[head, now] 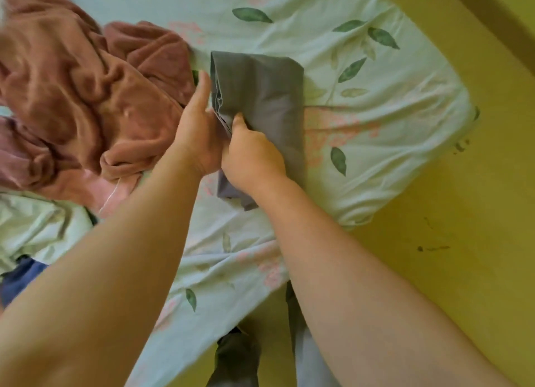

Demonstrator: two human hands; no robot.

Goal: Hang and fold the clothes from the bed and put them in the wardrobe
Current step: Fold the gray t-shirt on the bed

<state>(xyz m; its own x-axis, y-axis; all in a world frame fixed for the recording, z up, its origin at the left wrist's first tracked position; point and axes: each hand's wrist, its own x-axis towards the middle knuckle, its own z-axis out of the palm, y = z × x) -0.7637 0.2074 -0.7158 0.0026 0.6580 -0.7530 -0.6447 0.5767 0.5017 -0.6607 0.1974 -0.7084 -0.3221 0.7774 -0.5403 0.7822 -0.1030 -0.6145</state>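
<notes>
- Grey folded garment [260,97]: its near end lies under your right hand and wrist; you cannot tell what kind of garment it is.
- Right hand [252,161], on the garment's near end: fingers tucked out of sight in the fold, thumb alone on top.
- Left hand [199,132], at the garment's left edge: one straight finger and the back show; the palm is hidden.
- Pink fleece [86,91], left of the garment: cut by the top and left edges.
- Blue cloth [20,279], far down-left of the garment: cut by the left edge, partly behind your forearm.
- Dark shape [237,355], below the garment: blurred, cut by the bottom edge.
- Floor marks [434,247], down-right of the garment: too small to tell.
</notes>
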